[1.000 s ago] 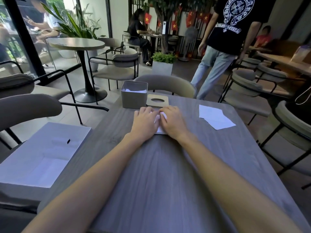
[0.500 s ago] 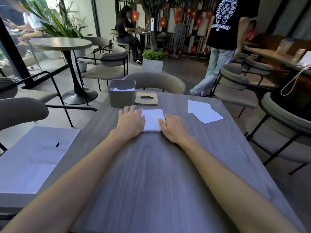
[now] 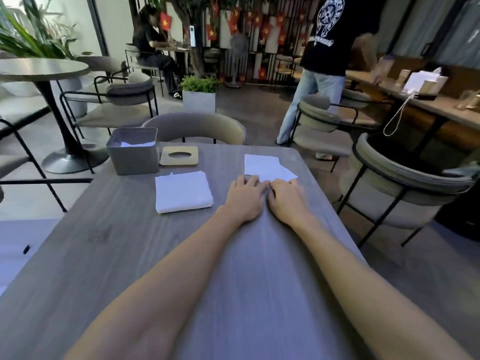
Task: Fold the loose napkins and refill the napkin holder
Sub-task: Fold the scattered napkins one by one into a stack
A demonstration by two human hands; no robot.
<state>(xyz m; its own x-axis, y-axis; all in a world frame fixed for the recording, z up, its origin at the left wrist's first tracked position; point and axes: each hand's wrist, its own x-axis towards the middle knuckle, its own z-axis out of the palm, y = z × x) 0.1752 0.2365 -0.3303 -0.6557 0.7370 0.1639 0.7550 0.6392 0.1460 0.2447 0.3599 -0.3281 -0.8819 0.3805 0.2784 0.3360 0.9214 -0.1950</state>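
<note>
Worktop point(image 3: 117, 242): folded napkin point(image 3: 182, 191) lies near napkin holder point(image 3: 133, 155). Loose napkins point(image 3: 262, 165), far right: your left grip point(image 3: 245, 197) and right grip point(image 3: 287, 200), both released, laid flat on their near edge.

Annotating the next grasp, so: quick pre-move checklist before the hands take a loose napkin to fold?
1. Napkin holder open, lid off beside it: ok.
2. Folded napkin flat on the table, clear of both hands: ok.
3. Left hand and right hand at the near edge of the loose napkins: ok.
4. Loose sheets separated for a single pick: not ok, they overlap.
5. Grip on a sheet: cannot tell.
6. Room left in holder: cannot tell, only some white paper shows.
</note>
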